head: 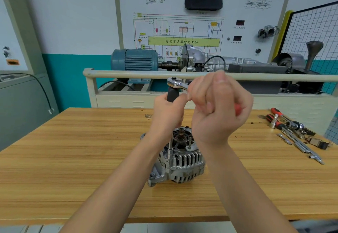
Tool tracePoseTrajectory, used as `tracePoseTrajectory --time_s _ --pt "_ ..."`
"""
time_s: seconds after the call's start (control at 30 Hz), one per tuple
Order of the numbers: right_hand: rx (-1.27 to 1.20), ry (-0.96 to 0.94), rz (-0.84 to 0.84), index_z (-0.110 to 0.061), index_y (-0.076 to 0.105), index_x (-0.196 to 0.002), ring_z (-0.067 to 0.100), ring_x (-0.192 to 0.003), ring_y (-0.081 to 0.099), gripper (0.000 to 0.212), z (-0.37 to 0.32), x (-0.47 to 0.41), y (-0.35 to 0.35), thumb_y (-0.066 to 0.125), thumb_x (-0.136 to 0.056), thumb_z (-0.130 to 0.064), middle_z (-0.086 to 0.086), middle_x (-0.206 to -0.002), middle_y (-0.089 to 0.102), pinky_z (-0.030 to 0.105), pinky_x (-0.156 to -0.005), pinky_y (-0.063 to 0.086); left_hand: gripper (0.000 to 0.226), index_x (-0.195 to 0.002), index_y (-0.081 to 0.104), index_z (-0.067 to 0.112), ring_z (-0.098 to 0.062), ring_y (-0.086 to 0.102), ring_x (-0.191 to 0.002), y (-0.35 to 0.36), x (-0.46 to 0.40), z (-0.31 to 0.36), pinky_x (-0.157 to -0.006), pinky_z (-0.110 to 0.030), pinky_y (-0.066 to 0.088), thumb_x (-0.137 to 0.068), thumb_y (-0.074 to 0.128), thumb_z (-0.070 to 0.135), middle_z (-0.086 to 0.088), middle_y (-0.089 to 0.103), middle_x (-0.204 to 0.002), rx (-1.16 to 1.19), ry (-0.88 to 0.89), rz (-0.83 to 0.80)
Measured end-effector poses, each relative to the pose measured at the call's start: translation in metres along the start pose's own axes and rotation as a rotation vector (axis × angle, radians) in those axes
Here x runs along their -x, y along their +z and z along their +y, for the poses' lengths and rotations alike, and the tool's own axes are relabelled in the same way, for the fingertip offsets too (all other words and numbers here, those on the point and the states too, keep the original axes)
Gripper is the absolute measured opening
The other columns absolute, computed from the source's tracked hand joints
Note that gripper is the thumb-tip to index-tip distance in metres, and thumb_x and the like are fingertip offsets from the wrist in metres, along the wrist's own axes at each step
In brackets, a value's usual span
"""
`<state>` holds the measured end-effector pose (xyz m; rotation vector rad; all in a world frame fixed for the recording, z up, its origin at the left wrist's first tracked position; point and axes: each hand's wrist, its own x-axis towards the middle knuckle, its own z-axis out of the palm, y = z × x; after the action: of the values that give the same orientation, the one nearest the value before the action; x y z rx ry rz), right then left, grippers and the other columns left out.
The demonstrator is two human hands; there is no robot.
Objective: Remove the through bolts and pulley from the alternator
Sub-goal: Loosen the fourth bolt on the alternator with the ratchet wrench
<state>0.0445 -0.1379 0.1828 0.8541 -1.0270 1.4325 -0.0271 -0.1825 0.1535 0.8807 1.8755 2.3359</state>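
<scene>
A silver alternator [180, 161] stands on the wooden workbench [73, 159] with its shaft end up and its bearing showing. Above it, my right hand [217, 112] grips a ratchet wrench [176, 82] by its red handle. My left hand [167, 112] holds the dark extension below the ratchet head. A thin steel shaft [170, 145] runs down from my left hand to the alternator's left edge, where it meets a bolt. Another bolt [189, 144] stands raised out of the housing at the right of the bearing.
Several loose tools lie at the bench's right end: red-handled drivers [276, 117], extension bars [300, 146] and sockets. Behind the bench stands a training rig with a blue motor [134, 59], a gearbox and a cream rail [128, 74]. A wire mesh panel [314, 29] is at the far right.
</scene>
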Motion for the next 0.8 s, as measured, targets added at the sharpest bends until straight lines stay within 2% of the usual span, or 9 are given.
tracePoseTrajectory --time_s 0.1,0.23,0.4,0.53,0.6,0.67,0.7,0.77,0.8 --pt "-0.244 0.171 0.094 -0.02 0.035 -0.037 0.011 -0.034 0.025 0.049 -0.004 -0.012 -0.013 0.036 -0.084 -0.003 -0.006 -0.035 0.03 0.028 -0.045 0.022 0.044 -0.052 0.041 0.021 -0.009 0.024 -0.034 -0.01 -0.004 0.0 -0.037 -0.017 0.024 -0.087 0.059 0.001 0.008 0.031 -0.042 0.077 -0.028 -0.232" --pt "-0.286 0.258 0.144 -0.019 0.04 -0.035 0.011 -0.034 0.025 0.051 -0.004 -0.018 -0.018 0.035 -0.084 -0.007 -0.006 -0.034 0.031 0.027 -0.047 0.027 0.035 -0.053 0.046 0.02 -0.011 0.031 -0.036 -0.02 -0.011 -0.001 -0.041 -0.02 0.03 -0.082 0.064 0.009 0.006 0.035 -0.043 0.128 -0.041 -0.431" --pt "-0.24 0.228 0.077 -0.019 0.038 -0.039 0.013 -0.036 0.025 0.049 -0.005 -0.013 -0.009 0.039 -0.085 -0.003 -0.004 -0.036 0.03 0.034 -0.047 0.021 0.023 -0.056 0.053 0.02 -0.011 0.037 -0.037 -0.027 -0.014 -0.003 -0.041 -0.019 0.033 -0.072 0.07 0.02 0.004 0.039 -0.044 0.252 -0.097 -0.543" --pt "-0.143 0.132 -0.022 -0.022 0.029 -0.045 0.011 -0.037 0.029 0.042 -0.002 -0.005 0.003 0.043 -0.082 -0.009 -0.004 -0.038 0.031 0.031 -0.045 0.024 0.035 -0.048 0.049 0.018 -0.005 0.031 -0.029 -0.033 -0.015 -0.004 -0.035 -0.016 0.027 -0.068 0.076 0.026 0.007 0.035 -0.036 0.353 -0.216 -0.694" --pt "-0.104 0.099 -0.023 -0.025 0.032 -0.046 0.01 -0.038 0.031 0.042 0.0 -0.002 0.005 0.042 -0.083 -0.009 -0.004 -0.039 0.033 0.029 -0.046 0.025 0.036 -0.048 0.05 0.019 -0.005 0.034 -0.033 -0.037 -0.016 -0.007 -0.039 -0.017 0.029 -0.067 0.078 0.03 0.007 0.037 -0.039 0.316 -0.197 -0.716" --pt "-0.096 0.07 -0.021 -0.027 0.034 -0.046 0.008 -0.038 0.031 0.042 0.0 -0.001 0.005 0.04 -0.084 -0.008 -0.002 -0.039 0.032 0.026 -0.047 0.027 0.041 -0.063 0.063 0.016 -0.012 0.051 -0.05 -0.042 -0.016 -0.007 -0.051 -0.021 0.043 -0.057 0.086 0.05 0.0 0.05 -0.056 0.281 -0.139 -0.733" --pt "-0.092 0.059 -0.028 -0.025 0.039 -0.046 0.008 -0.037 0.031 0.042 0.001 -0.001 0.005 0.04 -0.084 -0.008 -0.002 -0.039 0.032 0.025 -0.047 0.027 0.057 -0.079 0.068 0.011 -0.018 0.058 -0.066 -0.047 -0.016 -0.007 -0.063 -0.025 0.051 -0.051 0.086 0.058 -0.008 0.057 -0.072 0.293 -0.128 -0.723" --pt "-0.054 0.045 -0.047 -0.018 0.045 -0.047 0.01 -0.036 0.03 0.038 0.002 -0.001 0.008 0.041 -0.084 -0.009 -0.004 -0.04 0.032 0.026 -0.045 0.025 0.104 -0.114 0.055 -0.008 -0.033 0.055 -0.098 -0.054 -0.014 -0.008 -0.087 -0.038 0.053 -0.047 0.084 0.065 -0.026 0.052 -0.106 0.317 -0.112 -0.653" --pt "-0.028 0.036 -0.051 -0.017 0.046 -0.048 0.01 -0.036 0.03 0.037 0.003 0.0 0.012 0.042 -0.084 -0.009 -0.007 -0.041 0.034 0.027 -0.044 0.024 0.114 -0.123 0.046 -0.013 -0.037 0.05 -0.106 -0.055 -0.012 -0.009 -0.092 -0.042 0.051 -0.048 0.084 0.064 -0.031 0.047 -0.115 0.318 -0.085 -0.631"
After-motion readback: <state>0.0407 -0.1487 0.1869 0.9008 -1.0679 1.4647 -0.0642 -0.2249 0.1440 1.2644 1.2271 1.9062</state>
